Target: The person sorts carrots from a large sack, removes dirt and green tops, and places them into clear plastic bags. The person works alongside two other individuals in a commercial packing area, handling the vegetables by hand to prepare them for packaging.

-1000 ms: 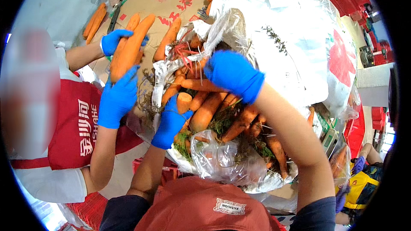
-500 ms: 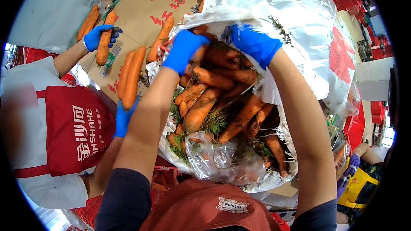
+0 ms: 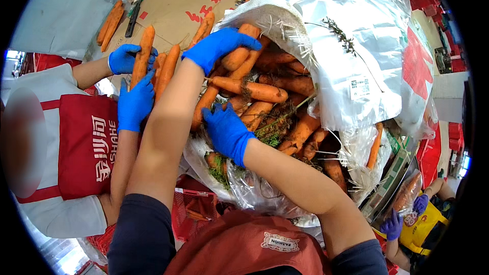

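Note:
My left hand [image 3: 215, 49], in a blue glove, reaches across the upper part of an open white woven sack [image 3: 277, 20], its fingers curved over a thick carrot [image 3: 235, 59]. Below it, my right hand [image 3: 227, 130], also gloved in blue, has its fingers apart among dirty carrots [image 3: 262, 91] and leafy greens [image 3: 270, 132]. Torn clear plastic [image 3: 242, 193] lies at the sack's near edge. Soil darkens many of the carrots inside the sack.
At left, a co-worker in a red apron [image 3: 84, 142] holds a carrot [image 3: 142, 48] in blue gloves. Carrots [image 3: 109, 25] and a knife [image 3: 133, 19] lie on cardboard [image 3: 173, 7]. Red crates [image 3: 186, 214] are below. Another co-worker [image 3: 423, 229] handles bagged carrots at right.
My right hand has drawn back from the sack's upper right toward its near middle. My left hand has moved up, crossing above it. The left co-worker's hands have come together around a carrot.

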`<control>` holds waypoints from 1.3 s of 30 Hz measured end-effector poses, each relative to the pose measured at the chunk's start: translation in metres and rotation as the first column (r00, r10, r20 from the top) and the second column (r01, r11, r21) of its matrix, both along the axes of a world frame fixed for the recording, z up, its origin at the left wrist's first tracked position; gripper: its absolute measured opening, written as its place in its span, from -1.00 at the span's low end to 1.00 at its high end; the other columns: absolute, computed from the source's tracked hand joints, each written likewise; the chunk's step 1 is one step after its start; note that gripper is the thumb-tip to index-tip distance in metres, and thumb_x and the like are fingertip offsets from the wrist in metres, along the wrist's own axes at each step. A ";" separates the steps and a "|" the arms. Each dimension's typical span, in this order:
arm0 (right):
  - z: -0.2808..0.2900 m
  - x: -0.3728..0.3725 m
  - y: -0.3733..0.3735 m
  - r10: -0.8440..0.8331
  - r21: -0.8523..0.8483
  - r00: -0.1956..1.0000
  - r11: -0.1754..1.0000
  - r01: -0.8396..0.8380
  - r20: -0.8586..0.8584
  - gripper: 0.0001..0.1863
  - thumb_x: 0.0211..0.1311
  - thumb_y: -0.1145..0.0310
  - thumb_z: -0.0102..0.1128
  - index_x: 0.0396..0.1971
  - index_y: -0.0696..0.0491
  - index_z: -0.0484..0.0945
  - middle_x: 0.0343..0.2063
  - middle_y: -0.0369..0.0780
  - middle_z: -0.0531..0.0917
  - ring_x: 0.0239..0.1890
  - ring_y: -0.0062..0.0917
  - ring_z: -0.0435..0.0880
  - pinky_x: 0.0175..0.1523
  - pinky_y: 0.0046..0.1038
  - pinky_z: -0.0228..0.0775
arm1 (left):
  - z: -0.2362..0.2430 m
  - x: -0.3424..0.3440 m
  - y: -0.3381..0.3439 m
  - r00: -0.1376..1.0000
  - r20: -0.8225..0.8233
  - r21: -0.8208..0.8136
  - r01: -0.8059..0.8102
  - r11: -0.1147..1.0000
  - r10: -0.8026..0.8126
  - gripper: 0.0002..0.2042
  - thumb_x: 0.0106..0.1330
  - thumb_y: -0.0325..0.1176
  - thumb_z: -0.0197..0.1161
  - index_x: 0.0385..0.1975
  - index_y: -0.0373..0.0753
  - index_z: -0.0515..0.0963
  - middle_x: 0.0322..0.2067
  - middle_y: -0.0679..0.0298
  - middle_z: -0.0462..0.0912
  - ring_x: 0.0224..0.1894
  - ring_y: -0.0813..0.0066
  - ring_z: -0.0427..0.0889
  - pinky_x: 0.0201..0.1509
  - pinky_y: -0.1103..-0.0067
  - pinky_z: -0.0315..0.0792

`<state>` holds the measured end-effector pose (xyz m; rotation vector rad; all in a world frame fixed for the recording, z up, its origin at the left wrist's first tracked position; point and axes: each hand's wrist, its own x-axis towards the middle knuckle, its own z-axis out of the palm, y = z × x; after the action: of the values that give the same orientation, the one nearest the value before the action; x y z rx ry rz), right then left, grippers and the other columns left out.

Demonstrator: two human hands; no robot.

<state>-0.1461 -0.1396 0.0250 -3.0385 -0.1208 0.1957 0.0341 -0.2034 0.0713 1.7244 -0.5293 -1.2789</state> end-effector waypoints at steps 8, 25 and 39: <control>0.025 0.017 -0.131 -0.405 0.217 0.771 0.914 0.342 0.492 -0.75 -0.09 0.48 0.11 -0.32 0.14 0.45 -0.26 0.00 0.52 -0.16 -0.16 0.50 -0.08 -0.24 0.35 | 0.077 -0.060 0.103 0.981 0.111 -0.131 -0.143 0.981 0.158 -0.56 0.00 -0.22 0.34 -0.14 -0.32 0.48 -0.24 0.25 0.56 -0.17 0.55 0.49 -0.08 0.60 0.38; 0.202 -0.123 -0.123 -0.620 0.909 0.715 -0.413 0.051 -0.322 -0.60 0.20 0.30 0.13 -0.02 0.20 0.41 -0.18 -0.24 0.56 -0.17 -0.60 0.53 -0.03 -0.58 0.36 | 0.032 -0.171 0.169 0.699 -0.682 -0.419 -0.613 0.670 0.214 -0.35 0.07 0.00 0.18 0.08 -0.32 0.25 0.00 0.12 0.38 0.04 0.20 0.41 0.04 0.28 0.38; 0.209 -0.284 -0.040 -0.862 0.895 0.427 0.392 0.215 0.274 -0.32 0.06 0.51 0.15 0.23 0.06 0.15 0.17 -0.16 0.27 0.22 -0.39 0.23 0.27 -0.42 0.08 | 0.078 -0.283 0.094 0.195 -0.775 -0.605 -0.504 0.617 -0.601 -0.32 0.23 0.19 -0.10 0.16 -0.26 0.21 0.15 -0.01 0.24 0.17 0.09 0.28 0.27 0.25 0.15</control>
<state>-0.4304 -0.1798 0.2339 -1.8605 0.7151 -0.9278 -0.2489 -0.1091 0.1488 -0.1921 -0.2321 -1.5447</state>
